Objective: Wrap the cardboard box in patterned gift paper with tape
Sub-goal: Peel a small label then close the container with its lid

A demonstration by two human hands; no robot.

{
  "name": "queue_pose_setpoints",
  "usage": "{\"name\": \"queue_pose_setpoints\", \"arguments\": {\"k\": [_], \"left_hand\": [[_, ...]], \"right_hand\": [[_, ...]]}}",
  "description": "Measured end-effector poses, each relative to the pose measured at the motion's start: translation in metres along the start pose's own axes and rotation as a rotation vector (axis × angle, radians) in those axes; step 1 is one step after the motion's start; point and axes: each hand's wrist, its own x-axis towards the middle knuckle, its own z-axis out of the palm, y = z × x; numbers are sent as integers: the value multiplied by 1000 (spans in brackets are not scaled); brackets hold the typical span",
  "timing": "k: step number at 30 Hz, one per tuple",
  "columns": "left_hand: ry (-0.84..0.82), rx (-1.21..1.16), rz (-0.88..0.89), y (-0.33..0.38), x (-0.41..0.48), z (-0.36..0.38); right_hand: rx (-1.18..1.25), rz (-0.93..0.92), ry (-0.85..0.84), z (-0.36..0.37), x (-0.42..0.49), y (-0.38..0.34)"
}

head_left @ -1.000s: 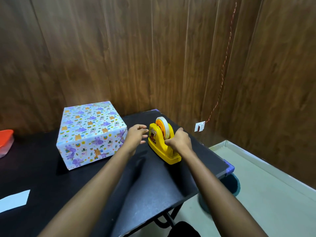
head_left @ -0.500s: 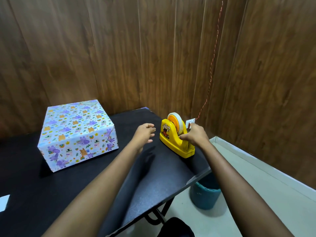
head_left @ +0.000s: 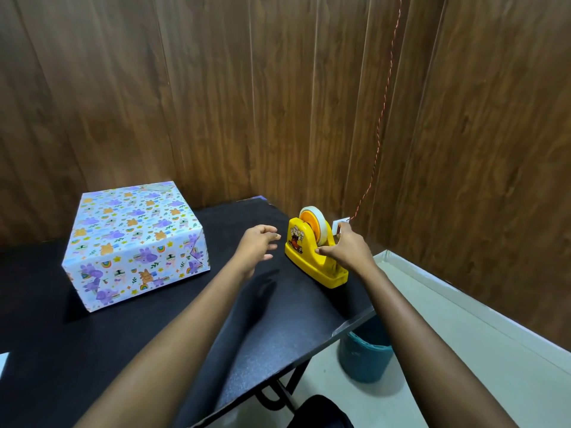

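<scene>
The right hand (head_left: pixel 347 247) grips the tape dispenser (head_left: pixel 301 256), best pressed onto the bench (head_left: pixel 154 350) while the spread, empty left hand (head_left: pixel 258 242) draws 1 strip for the box (head_left: pixel 136 236).

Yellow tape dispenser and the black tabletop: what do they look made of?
The yellow tape dispenser looks like glossy moulded plastic: rounded edges, soft highlights, a cartoon sticker on its side. The black tabletop looks matte with fine speckled grain, perhaps laminate or a textured covering; I cannot tell which.

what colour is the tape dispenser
The tape dispenser is yellow, with an orange hub; head view.
</scene>
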Motion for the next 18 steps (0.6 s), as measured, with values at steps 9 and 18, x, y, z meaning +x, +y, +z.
{"name": "queue_pose_setpoints", "arguments": {"k": [9,18], "left_hand": [[93,-20,75,6,-29,-39],[276,-21,56,-5,-66,-115]], "right_hand": [[83,-117,338,20,-21,-29],[21,-38,421,52,-26,-41]]}}
